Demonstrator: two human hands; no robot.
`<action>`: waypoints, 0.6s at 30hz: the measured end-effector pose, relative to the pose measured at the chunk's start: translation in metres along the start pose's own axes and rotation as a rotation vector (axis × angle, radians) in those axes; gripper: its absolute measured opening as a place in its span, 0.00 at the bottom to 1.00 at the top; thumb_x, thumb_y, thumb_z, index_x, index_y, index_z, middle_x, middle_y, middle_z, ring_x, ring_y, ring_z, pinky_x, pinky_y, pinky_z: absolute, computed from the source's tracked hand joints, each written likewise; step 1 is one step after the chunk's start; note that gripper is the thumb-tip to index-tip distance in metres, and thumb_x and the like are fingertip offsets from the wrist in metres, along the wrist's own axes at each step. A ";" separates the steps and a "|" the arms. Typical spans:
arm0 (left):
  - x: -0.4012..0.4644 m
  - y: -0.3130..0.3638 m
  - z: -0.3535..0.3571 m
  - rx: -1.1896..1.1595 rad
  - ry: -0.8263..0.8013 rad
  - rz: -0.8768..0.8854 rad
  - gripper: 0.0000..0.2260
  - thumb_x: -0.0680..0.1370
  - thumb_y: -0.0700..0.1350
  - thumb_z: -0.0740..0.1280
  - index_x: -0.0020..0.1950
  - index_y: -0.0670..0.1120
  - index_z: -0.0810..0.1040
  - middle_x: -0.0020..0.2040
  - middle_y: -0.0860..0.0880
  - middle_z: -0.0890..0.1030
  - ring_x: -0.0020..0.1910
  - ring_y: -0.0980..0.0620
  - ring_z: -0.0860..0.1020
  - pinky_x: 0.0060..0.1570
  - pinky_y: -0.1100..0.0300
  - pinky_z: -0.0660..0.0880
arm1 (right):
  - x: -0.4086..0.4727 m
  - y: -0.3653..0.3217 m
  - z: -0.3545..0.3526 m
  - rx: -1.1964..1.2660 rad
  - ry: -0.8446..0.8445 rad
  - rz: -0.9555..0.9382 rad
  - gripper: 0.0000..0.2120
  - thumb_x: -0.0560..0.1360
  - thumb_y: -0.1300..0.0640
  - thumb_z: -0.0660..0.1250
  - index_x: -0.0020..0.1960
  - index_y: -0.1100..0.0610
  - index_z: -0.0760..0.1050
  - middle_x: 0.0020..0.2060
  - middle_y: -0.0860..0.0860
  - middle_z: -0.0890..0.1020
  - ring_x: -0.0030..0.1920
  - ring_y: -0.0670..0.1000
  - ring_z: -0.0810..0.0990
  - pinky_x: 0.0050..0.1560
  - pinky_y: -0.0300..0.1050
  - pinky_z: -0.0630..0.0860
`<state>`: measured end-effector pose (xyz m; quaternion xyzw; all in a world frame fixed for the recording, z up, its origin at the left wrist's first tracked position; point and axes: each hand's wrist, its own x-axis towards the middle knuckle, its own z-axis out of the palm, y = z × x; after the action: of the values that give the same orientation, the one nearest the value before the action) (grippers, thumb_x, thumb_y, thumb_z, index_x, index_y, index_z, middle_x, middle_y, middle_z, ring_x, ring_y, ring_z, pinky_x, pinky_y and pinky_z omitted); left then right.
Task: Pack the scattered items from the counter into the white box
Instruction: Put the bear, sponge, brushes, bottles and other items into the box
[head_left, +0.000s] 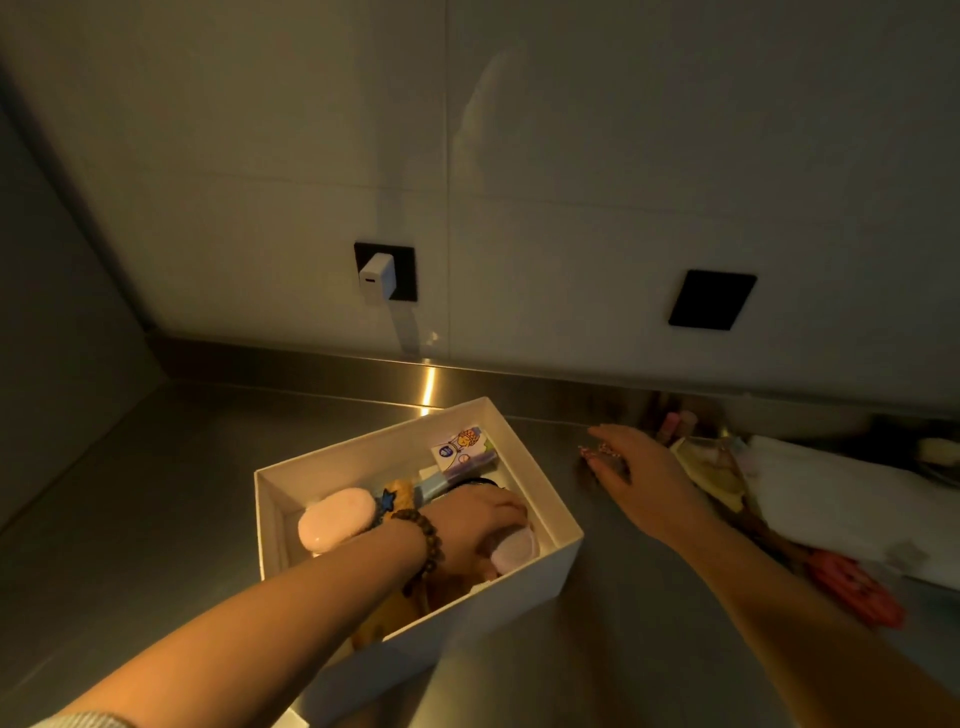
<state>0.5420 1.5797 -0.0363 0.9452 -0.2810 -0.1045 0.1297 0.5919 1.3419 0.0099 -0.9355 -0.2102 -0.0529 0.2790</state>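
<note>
The white box (550, 499) stands on the steel counter at the centre. Inside it lie a pink oval case (336, 525), a small carton with a cartoon print (465, 447) and other small items. My left hand (478, 525), with a bead bracelet at the wrist, reaches down into the box and grips a pale pink rounded item (514, 552). My right hand (636, 470) hovers over the counter to the right of the box, fingers stretched out towards a small pink patterned item (597, 451) at its fingertips; whether they touch is unclear.
More loose items lie at the right: a white cloth pouch (831, 499), a yellow flat piece (719, 480), a red toy-like object (857, 590), pastel sticks (675, 422) by the wall. A white charger (376, 278) sits in a wall socket; a black plate (711, 300) is further right.
</note>
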 end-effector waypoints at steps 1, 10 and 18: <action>-0.003 -0.002 -0.001 -0.026 0.018 -0.038 0.28 0.70 0.53 0.71 0.68 0.54 0.67 0.66 0.53 0.70 0.66 0.53 0.66 0.65 0.58 0.61 | -0.002 0.001 -0.001 -0.004 0.001 0.000 0.19 0.77 0.55 0.65 0.67 0.56 0.72 0.64 0.53 0.76 0.64 0.52 0.73 0.64 0.44 0.68; -0.006 0.006 -0.006 -0.082 -0.051 -0.089 0.18 0.72 0.53 0.69 0.61 0.55 0.72 0.58 0.54 0.75 0.57 0.53 0.73 0.58 0.56 0.71 | -0.014 0.005 0.007 -0.036 -0.033 0.013 0.20 0.76 0.56 0.66 0.67 0.56 0.72 0.64 0.53 0.76 0.66 0.53 0.71 0.66 0.43 0.64; -0.019 0.016 -0.024 -0.308 0.197 -0.309 0.20 0.77 0.56 0.61 0.68 0.54 0.69 0.64 0.52 0.75 0.60 0.52 0.74 0.59 0.56 0.73 | -0.017 -0.001 0.012 -0.047 -0.005 0.032 0.22 0.77 0.51 0.65 0.69 0.54 0.69 0.66 0.51 0.74 0.66 0.51 0.71 0.62 0.38 0.61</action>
<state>0.5248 1.5815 -0.0063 0.9517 -0.0999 -0.0720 0.2813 0.5754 1.3430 -0.0038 -0.9452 -0.1945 -0.0507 0.2573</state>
